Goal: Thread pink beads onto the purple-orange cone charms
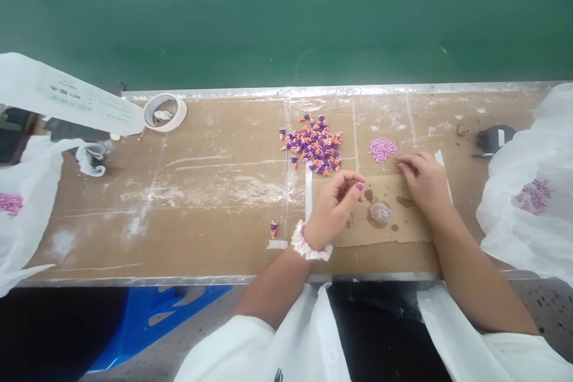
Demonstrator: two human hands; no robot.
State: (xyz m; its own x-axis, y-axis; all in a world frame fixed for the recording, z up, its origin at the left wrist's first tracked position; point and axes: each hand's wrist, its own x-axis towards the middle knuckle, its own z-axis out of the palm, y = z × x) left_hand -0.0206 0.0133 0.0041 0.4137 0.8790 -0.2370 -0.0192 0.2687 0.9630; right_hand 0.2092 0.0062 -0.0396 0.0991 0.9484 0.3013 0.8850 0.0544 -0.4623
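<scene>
My left hand (333, 206) hovers over a piece of cardboard (403, 227) on the workbench, fingers curled into a pinch; what it holds, if anything, is too small to make out. A white scrunchie sits on its wrist. My right hand (423, 179) rests on the cardboard with fingers bent down, fingertips reaching toward a small heap of pink beads (382, 149). A pile of purple-and-orange small parts (316, 146) lies just beyond the left hand. A small clear round cap (380, 213) stands between the hands.
One stray purple part (273, 228) lies left of my left wrist. A roll of tape (165, 111) sits at the back left. White plastic bags (532, 191) flank the bench (179, 191) on both sides. A dark object (495, 138) lies at the right rear.
</scene>
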